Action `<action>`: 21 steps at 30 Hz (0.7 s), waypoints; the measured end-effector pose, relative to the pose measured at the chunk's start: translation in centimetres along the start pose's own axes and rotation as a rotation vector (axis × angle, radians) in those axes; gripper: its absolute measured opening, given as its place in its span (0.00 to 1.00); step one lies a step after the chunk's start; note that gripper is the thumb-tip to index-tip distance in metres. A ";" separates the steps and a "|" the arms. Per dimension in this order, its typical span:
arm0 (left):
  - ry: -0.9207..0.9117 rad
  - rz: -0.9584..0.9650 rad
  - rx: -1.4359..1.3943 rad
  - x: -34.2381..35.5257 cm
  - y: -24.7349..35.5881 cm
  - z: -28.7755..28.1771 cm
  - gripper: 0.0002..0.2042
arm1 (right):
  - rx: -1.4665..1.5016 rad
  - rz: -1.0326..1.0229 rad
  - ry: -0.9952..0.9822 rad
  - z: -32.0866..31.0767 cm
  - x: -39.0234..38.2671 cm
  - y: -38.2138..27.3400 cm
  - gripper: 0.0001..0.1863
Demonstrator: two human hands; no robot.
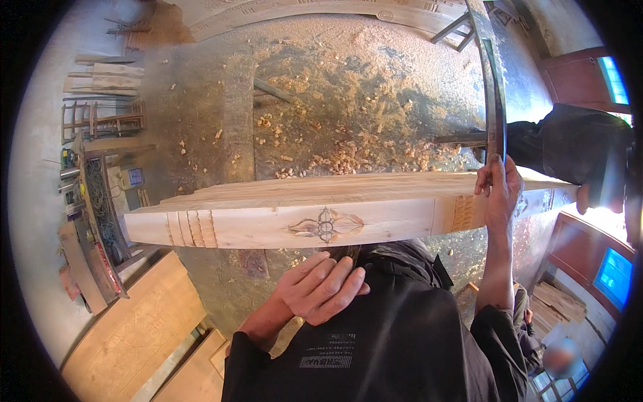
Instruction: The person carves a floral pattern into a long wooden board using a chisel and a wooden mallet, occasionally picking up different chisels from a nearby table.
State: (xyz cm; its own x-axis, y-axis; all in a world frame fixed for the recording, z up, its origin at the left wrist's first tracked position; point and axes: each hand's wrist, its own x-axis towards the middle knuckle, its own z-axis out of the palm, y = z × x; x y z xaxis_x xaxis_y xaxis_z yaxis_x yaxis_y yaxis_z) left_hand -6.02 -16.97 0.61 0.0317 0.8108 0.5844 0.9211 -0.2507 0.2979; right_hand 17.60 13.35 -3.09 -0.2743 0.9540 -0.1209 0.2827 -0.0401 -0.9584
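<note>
Timber beam [402, 220] stretches crosswise in front of the person, above the floor [221, 80], with 1 flower motif [326, 225] carved near the middle of its near face. Cut grooves [199, 228] cross that face close to the left end, and a ridged band [463, 213] stands toward the right end. Over the right part of the beam, the right hand [499, 191] has its fingers wrapped round the lower end of a long, narrow bar [495, 100], which runs away past the far edge. The left hand [325, 285] is half curled just beside the beam's near edge, below the motif; something dark shows at its fingertips, and I cannot tell whether it is gripped. Pale shavings [341, 157] litter the floor beyond the far edge. 1 other person [573, 144] in dark clothing is at the beam's right end.
</note>
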 end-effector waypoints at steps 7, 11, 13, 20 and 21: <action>0.033 -0.186 0.250 -1.5 -2.0 -2.5 0.13 | 0.002 -0.005 -0.006 -0.2 0.1 0.8 0.15; 0.038 -0.277 0.370 -1.3 -2.7 -2.4 0.15 | 0.043 -0.003 0.042 -0.1 0.2 1.0 0.14; 0.033 -0.286 0.376 -1.3 -3.1 -2.0 0.17 | 0.035 -0.011 0.047 -0.1 0.3 1.1 0.14; 0.037 -0.201 0.243 -2.0 -3.5 -0.9 0.16 | 0.055 -0.022 0.077 0.2 0.4 1.5 0.11; 0.029 -0.186 0.227 -2.0 -3.5 -1.0 0.16 | 0.078 -0.019 0.082 0.1 0.3 1.6 0.10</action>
State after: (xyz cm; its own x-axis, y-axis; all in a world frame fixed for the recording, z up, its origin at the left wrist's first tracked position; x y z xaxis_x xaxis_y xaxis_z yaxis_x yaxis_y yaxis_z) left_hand -9.71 -18.18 -0.86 -0.1541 0.8156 0.5578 0.9733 0.0281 0.2278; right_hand 17.86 13.56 -4.73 -0.2022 0.9758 -0.0837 0.2049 -0.0414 -0.9779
